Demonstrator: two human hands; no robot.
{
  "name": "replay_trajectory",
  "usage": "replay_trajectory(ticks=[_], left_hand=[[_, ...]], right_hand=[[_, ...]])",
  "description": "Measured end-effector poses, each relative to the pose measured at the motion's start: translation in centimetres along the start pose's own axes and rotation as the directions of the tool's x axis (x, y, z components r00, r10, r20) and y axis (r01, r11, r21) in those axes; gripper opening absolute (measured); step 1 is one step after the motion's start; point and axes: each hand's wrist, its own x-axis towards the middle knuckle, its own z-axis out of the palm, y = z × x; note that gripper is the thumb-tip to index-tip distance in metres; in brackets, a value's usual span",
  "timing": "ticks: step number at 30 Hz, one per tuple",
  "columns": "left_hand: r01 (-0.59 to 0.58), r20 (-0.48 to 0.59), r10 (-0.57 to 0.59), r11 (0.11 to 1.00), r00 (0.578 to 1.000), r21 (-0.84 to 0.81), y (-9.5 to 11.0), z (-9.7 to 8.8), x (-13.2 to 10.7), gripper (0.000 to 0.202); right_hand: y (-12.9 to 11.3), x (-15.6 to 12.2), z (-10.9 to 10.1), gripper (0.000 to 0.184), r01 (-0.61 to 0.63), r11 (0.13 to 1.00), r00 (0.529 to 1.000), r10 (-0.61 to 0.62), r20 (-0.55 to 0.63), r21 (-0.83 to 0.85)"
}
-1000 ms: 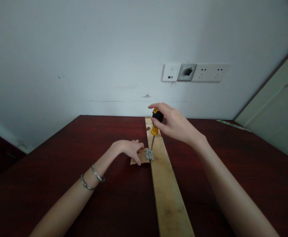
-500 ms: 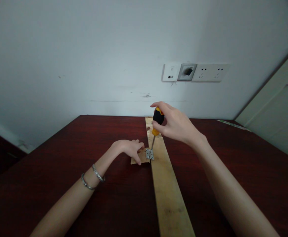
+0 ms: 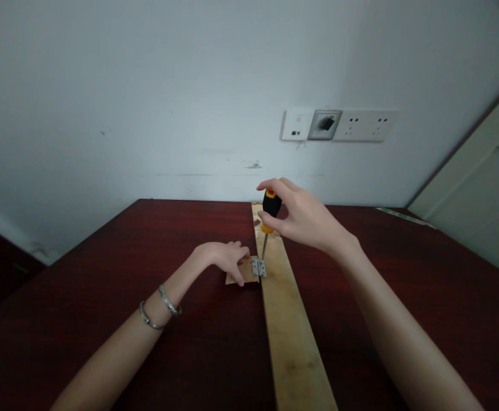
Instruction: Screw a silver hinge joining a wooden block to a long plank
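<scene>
My right hand (image 3: pixel 303 214) grips a black-and-yellow screwdriver (image 3: pixel 272 204) around its handle, thumb on the near side and fingers over the top. Its shaft points down, slightly tilted, with the tip at a small metal hinge (image 3: pixel 258 268). One leaf of the hinge lies on a long wooden board (image 3: pixel 294 337), the other on a small thin wooden piece (image 3: pixel 248 273) against the board's left edge. My left hand (image 3: pixel 227 257) holds this piece down, thumb at its near edge and fingertips at its far edge. Any screw under the screwdriver tip is too small to make out.
Everything lies on a dark red tabletop (image 3: pixel 181 228) that meets a white wall (image 3: pixel 168 103). Wall sockets (image 3: pixel 358 125) and a grey-framed switch plate (image 3: pixel 325 124) are above the table. A pale door or panel (image 3: pixel 485 165) stands at the right.
The screwdriver handle has shifted slightly left, and the fingers of my right hand have moved with it. My left hand, the hinge and the board look almost the same.
</scene>
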Motion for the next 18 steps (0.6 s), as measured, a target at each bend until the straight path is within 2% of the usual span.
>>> replay_trajectory(ticks=[3,6,10,14,18], left_hand=[[0.003,-0.011,-0.003,1.0,1.0,-0.002,0.17,-0.09,-0.18,0.088],[-0.003,-0.022,0.004,1.0,1.0,0.003,0.21,-0.1,-0.26,0.085],[0.001,-0.019,-0.001,1.0,1.0,0.0,0.13,-0.06,-0.23,0.087],[0.013,-0.016,-0.013,1.0,1.0,-0.009,0.12,-0.06,-0.24,0.089],[0.0,-0.025,0.0,1.0,1.0,-0.014,0.16,-0.1,-0.35,0.085]], right_hand=[[0.1,0.08,0.08,0.029,-0.031,0.996,0.999,0.028,-0.043,-0.081],[0.25,0.13,0.1,0.025,-0.035,0.996,0.998,0.031,-0.048,-0.085],[0.01,0.05,-0.06,0.038,-0.021,0.998,1.0,0.02,-0.024,-0.058],[-0.13,0.06,-0.06,0.039,-0.075,0.99,0.997,0.071,-0.037,-0.123],[0.29,0.18,0.24,0.026,-0.054,0.998,0.997,0.052,-0.054,-0.026]])
